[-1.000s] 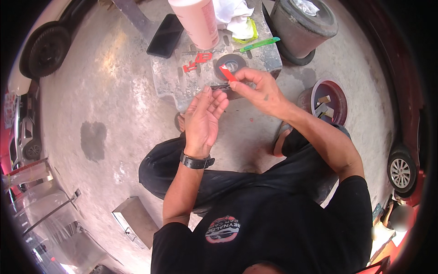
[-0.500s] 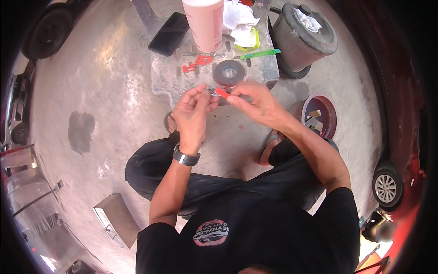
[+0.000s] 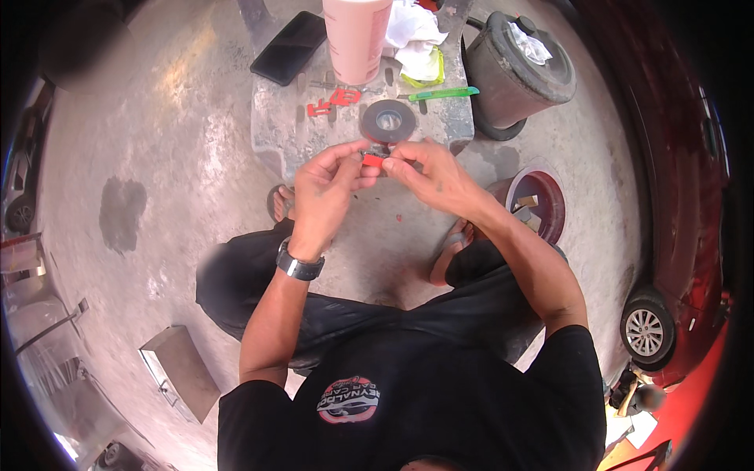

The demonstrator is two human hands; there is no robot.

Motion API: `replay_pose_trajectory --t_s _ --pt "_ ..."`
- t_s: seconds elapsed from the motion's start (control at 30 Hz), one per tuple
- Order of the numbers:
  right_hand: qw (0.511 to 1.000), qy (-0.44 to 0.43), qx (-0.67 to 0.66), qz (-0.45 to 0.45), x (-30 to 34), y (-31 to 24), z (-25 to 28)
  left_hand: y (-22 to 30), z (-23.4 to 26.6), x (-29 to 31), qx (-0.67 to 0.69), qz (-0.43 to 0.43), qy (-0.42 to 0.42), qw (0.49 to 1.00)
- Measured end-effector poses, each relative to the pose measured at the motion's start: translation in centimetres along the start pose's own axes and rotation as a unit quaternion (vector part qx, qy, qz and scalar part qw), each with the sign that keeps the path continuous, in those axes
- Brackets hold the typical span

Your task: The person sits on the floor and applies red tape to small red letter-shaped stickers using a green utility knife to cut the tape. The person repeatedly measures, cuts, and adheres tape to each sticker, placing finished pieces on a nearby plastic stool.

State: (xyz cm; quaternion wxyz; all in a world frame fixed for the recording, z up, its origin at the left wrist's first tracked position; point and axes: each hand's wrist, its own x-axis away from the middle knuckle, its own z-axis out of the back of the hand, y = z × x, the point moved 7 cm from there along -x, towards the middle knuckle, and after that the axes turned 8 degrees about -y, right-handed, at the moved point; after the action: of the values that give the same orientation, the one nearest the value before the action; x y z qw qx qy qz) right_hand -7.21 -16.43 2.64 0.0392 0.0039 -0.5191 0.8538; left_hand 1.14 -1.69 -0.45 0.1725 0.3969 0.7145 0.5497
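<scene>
My left hand (image 3: 323, 187) pinches a small dark, shiny piece whose shape is mostly hidden by the fingers. Against it lies a short strip of red-backed tape (image 3: 373, 160), held at its right end between the thumb and fingers of my right hand (image 3: 433, 174). Both hands meet just off the near edge of a worn grey stool (image 3: 275, 129). Right behind the fingertips is a roll of dark grey tape (image 3: 366, 123). Red letter-like cut pieces (image 3: 344, 96) lie further left on the stool, and a green utility knife (image 3: 444, 93) lies further right.
A black phone (image 3: 289, 49), a large pink-white cup (image 3: 356, 43) and crumpled white paper (image 3: 412, 35) occupy the stool's far part. To the right stand a lidded grey bin (image 3: 518, 74) and a dark red bucket (image 3: 556, 206). A metal box (image 3: 179, 369) sits at the lower left.
The red strip has come down from a tilt to lie nearly level against the small piece. My right hand has moved left, closer to my left hand. The whole view has shifted slightly.
</scene>
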Motion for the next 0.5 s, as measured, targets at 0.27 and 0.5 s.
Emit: replay_pose_trajectory --t_s 0.27,0.5 --pt "1.000 0.010 -0.014 -0.019 -0.3 0.3 -0.1 0.5 0.4 -0.1 -0.054 0.006 -0.018 0.998" --pt "1.000 0.014 0.007 -0.025 -0.4 0.3 -0.1 1.0 0.5 -0.1 -0.083 0.009 -0.019 0.996"
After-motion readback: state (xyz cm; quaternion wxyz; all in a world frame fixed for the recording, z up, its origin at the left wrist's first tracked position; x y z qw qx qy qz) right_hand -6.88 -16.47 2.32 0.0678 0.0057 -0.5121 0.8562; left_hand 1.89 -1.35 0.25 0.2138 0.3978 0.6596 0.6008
